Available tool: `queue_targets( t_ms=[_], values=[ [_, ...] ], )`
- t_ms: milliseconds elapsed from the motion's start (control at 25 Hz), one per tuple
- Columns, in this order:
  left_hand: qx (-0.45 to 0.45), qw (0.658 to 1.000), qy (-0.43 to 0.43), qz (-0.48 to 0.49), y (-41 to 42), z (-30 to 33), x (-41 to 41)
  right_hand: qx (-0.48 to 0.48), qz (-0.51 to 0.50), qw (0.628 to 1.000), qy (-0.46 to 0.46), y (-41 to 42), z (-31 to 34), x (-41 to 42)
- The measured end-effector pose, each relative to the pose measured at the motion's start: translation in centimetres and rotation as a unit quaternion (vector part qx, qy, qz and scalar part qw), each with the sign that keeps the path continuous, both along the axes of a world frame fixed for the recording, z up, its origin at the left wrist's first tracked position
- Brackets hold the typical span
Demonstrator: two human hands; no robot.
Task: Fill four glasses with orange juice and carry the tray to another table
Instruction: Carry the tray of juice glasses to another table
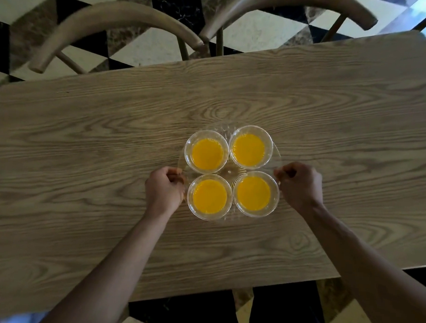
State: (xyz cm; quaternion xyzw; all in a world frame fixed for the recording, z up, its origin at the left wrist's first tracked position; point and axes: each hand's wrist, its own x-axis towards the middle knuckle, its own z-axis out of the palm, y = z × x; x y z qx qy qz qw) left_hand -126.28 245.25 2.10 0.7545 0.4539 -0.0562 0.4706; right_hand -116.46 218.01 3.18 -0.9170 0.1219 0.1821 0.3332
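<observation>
A round clear tray (229,172) with a ribbed starburst centre is over the middle of a wooden table (107,155). Several clear glasses of orange juice stand on it in a square: far left (206,151), far right (250,146), near left (209,197), near right (255,193). My left hand (164,188) is closed on the tray's left rim. My right hand (300,184) is closed on its right rim. Whether the tray rests on the table or hangs just above it cannot be told.
Two curved wooden chair backs, one at the left (110,27) and one at the right (286,6), stand beyond the table's far edge. The floor (260,27) is black, cream and brown tile. My dark-trousered legs (285,313) are at the near edge.
</observation>
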Motion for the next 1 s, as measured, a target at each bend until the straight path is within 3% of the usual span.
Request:
queue_targets(
  t_ms=[760, 1000],
  values=[
    [0.041, 0.999, 0.021, -0.026, 0.0, -0.2, 0.7, -0.003, 0.007, 1.000, -0.014, -0.1, -1.4, 0.0],
    [0.073, 0.994, 0.017, -0.079, 0.3, 0.3, 0.8, 0.002, 0.039, 0.999, -0.025, -0.4, -0.9, -0.1]
  ],
)
